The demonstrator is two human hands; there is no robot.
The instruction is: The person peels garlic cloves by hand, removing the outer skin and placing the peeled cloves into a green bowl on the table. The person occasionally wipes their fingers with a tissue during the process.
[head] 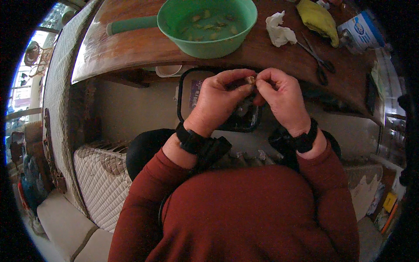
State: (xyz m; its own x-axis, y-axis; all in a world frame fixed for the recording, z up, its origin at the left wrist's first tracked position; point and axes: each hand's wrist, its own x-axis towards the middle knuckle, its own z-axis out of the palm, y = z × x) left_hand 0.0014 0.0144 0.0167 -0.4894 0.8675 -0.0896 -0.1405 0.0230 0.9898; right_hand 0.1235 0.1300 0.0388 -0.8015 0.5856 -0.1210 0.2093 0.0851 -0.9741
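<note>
Between thumb and fingers, my left hand point(221, 96) pinches a small pale, brownish piece point(251, 79) whose kind I cannot make out. My right hand point(281, 96) meets it from the other side, its thumb and fingertips closed at the piece's edge; whether they grip part of it is hard to tell. Both hands are above a dark-rimmed bin point(180, 113), which they partly cover. Beyond them, on the wooden table, stands a green plastic basin with a handle point(209, 47), holding liquid and several small yellowish-brown pieces.
On the table's right side lie a crumpled white tissue point(280, 31), black-handled scissors point(316, 57) and a yellow-green cloth point(317, 19). A clear plastic container with a blue lid point(361, 31) is at the far right. The wooden table edge point(131, 65) curves in front of me.
</note>
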